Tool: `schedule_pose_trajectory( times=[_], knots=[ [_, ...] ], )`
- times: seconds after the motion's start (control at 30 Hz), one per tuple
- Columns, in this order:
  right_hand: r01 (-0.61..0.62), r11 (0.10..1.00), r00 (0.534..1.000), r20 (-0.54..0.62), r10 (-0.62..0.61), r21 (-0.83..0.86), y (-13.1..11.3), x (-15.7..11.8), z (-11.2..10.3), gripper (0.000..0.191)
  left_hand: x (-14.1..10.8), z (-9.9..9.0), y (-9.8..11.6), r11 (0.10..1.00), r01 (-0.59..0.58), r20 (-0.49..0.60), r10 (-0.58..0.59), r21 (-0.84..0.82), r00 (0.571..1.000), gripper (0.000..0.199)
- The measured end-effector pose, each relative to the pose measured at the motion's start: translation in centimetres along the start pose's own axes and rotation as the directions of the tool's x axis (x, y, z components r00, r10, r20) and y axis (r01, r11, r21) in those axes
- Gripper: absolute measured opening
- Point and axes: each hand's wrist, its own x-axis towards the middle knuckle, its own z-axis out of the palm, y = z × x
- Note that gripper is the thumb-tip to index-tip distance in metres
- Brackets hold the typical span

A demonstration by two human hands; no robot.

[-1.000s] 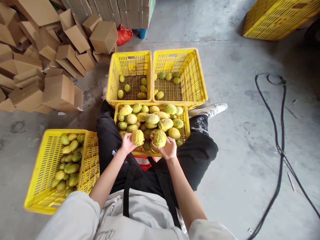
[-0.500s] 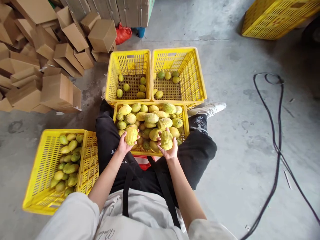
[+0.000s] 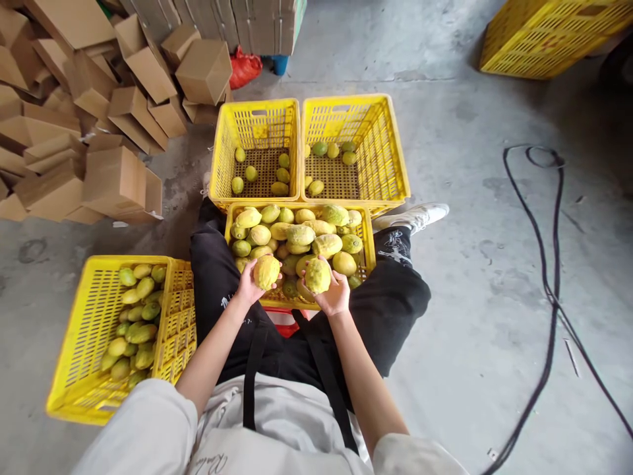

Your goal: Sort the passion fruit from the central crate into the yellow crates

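Over the near edge of a yellow crate (image 3: 372,247) between my knees, each hand holds one papaya. My left hand (image 3: 248,286) is closed round a yellow, bumpy papaya (image 3: 266,272). Fingers of my right hand (image 3: 337,296) curl round a second papaya (image 3: 317,276), yellow-green and knobbly. The two fruits are level with each other and a little apart. Beneath them the crate is filled with papayas (image 3: 300,235), long and round ones, yellow to green. Parts of the fruit at the crate's near side are hidden by my hands.
Beyond stand two yellow crates, left (image 3: 213,155) and right (image 3: 399,148), with several fruits in each. Another crate (image 3: 74,343) with papayas is at my left. Cardboard boxes (image 3: 113,178) pile up at far left. A black cable (image 3: 548,330) lies on the floor at right.
Both papayas have turned in my hands. The left one has moved slightly right, the right one slightly left, so they are closer together.
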Motion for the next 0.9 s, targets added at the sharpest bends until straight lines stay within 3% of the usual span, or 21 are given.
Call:
schedule_pose_trajectory(
  times=[0.2,0.5,0.67,0.9],
  knots=[
    [-0.009,1.000,0.999,0.031,0.010,-0.019,0.2,0.2,0.2,0.048,-0.2,0.3,0.4,0.997,0.038,0.001,-0.038,-0.072,0.999,0.050],
    [0.008,0.996,1.000,0.002,-0.007,-0.084,0.1,-0.4,-0.6,0.055,0.0,-0.1,0.2,0.999,0.025,-0.105,-0.029,-0.036,0.994,0.042],
    [-0.013,0.993,1.000,0.003,0.014,-0.115,0.7,-0.1,-0.7,0.046,0.2,0.1,0.0,0.995,0.095,-0.102,-0.093,0.009,0.990,0.038],
    [0.013,0.996,1.000,-0.015,-0.015,-0.094,0.8,0.2,-0.8,0.043,0.3,0.4,0.0,0.997,0.083,-0.155,-0.081,0.003,0.985,0.040]
  ],
)
